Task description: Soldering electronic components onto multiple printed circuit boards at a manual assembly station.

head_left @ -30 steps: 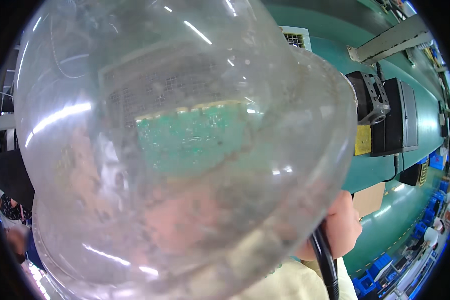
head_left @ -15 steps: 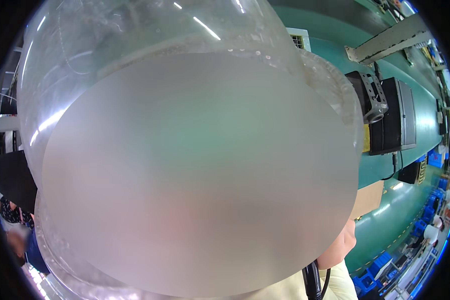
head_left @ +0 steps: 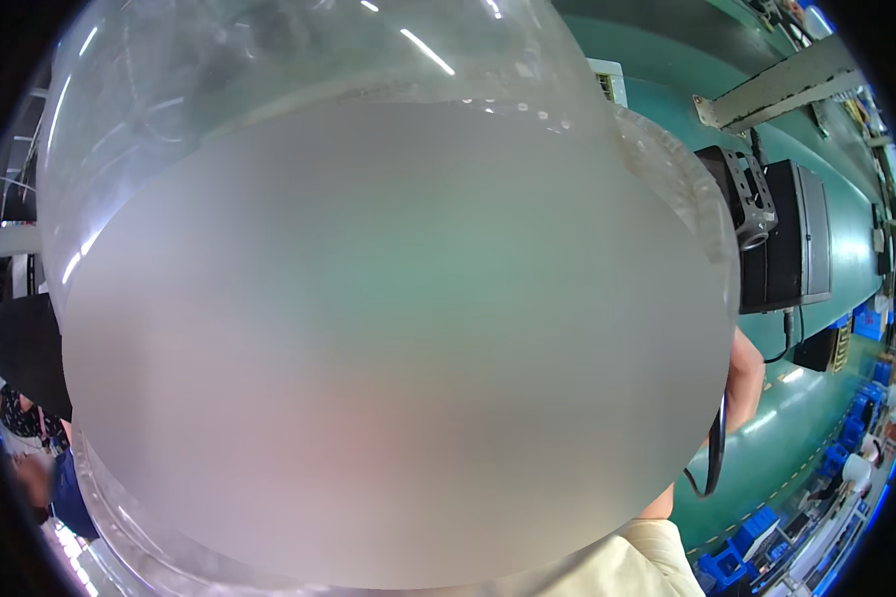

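A large, clear, shiny plastic piece (head_left: 299,60), rounded like a dome or a puffed-out bag, fills most of the view close up. Its middle is a smooth oval blur with faint green and pink patches, so whatever lies behind cannot be made out. Past its right edge shows part of my right hand (head_left: 745,380), below the black devices; its fingers are hidden. A cream sleeve (head_left: 657,552) rises from the lower edge toward it. A dark, thin rod with a cable (head_left: 714,458) hangs beside that hand; whether the hand holds it is unclear. My left hand does not show.
On the green tabletop (head_left: 667,99) at right stand a black box (head_left: 798,234) and a grey metal bracket (head_left: 755,204). A pale metal post (head_left: 782,85) is behind them. Blue stools (head_left: 732,557) line the far floor. At far left are a black panel (head_left: 30,343) and another person (head_left: 65,488).
My right hand has moved up and to the right, and the dark rod with its cable has shifted the same way. The plastic's right edge has moved slightly right, covering more of the table.
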A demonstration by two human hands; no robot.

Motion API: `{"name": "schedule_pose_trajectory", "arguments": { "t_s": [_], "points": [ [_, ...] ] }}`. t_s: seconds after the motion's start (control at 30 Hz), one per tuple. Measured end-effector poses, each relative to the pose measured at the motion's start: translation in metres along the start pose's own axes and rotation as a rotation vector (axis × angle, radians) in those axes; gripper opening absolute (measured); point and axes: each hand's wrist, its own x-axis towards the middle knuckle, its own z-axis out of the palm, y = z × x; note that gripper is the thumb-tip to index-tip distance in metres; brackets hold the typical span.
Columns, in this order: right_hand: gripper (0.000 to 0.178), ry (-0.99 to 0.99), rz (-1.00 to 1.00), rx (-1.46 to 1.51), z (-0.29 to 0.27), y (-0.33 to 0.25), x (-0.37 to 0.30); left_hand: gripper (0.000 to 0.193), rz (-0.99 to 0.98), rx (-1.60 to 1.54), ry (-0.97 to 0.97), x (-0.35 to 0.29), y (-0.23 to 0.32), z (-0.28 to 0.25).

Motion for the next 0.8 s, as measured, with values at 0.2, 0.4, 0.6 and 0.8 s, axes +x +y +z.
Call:
{"name": "schedule_pose_trajectory", "arguments": {
  "t_s": [0.2, 0.4, 0.6, 0.8],
  "points": [
    [0.020, -0.088, 0.159, -0.098, -0.014, 0.005, 0.009, 0.014, 0.016, -0.015, 0.025, 0.005, 0.001, 0.003],
    [0.017, 0.002, 0.106, 0.067, -0.016, -0.005, 0.000, 0.014, 0.004, -0.001, 0.034, 0.005, -0.001, 0.002],
    [0.029, -0.239, 0.118, 0.201, -0.007, -0.035, -0.001, 0.014, -0.008, 0.012, 0.040, 0.010, -0.001, 0.003],
    [0.026, -0.453, 0.052, 0.191, -0.002, -0.044, 0.003, 0.015, 0.000, 0.005, 0.017, 0.009, 0.000, 0.000]
  ]
}}
